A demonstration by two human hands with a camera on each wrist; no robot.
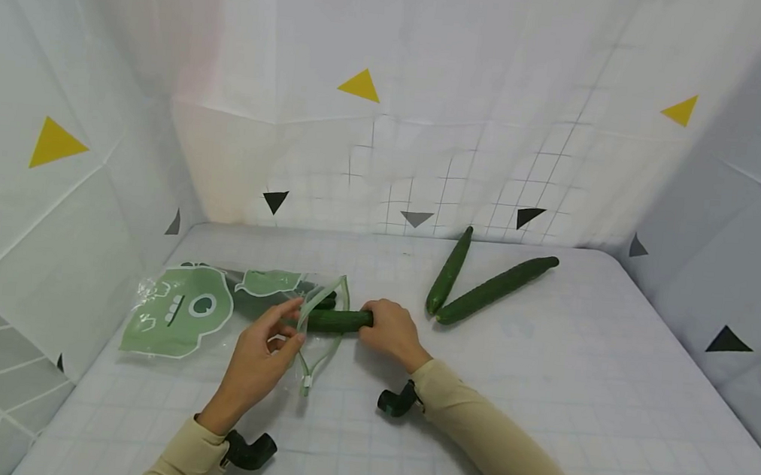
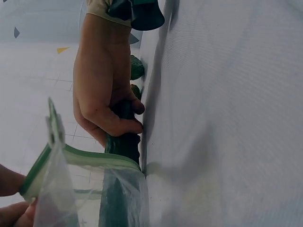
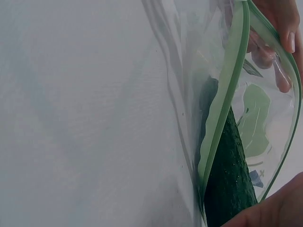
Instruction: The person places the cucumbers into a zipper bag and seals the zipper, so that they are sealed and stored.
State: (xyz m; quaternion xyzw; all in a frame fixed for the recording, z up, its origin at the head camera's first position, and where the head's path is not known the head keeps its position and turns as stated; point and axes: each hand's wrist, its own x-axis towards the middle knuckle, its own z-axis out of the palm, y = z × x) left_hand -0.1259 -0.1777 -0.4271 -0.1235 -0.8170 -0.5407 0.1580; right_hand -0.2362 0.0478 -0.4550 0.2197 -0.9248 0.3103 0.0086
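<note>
A clear zip bag (image 1: 177,314) with green cartoon print lies on its side at the left of the table, its green-edged mouth spread toward the right. My left hand (image 1: 257,366) holds the rim of that mouth between thumb and fingers. With my right hand (image 1: 394,334) I grip the near end of a cucumber (image 1: 339,321); its other end is inside the bag. In the right wrist view the cucumber (image 3: 232,165) passes through the mouth. Another dark green cucumber (image 1: 327,301) shows behind it at the opening, partly hidden by the plastic.
Two more cucumbers lie toward the back right of the table, a shorter one (image 1: 448,271) and a longer one (image 1: 498,289), their near ends close together. White sheets with coloured triangles stand around the white table (image 1: 543,402). Each wrist wears a dark camera mount.
</note>
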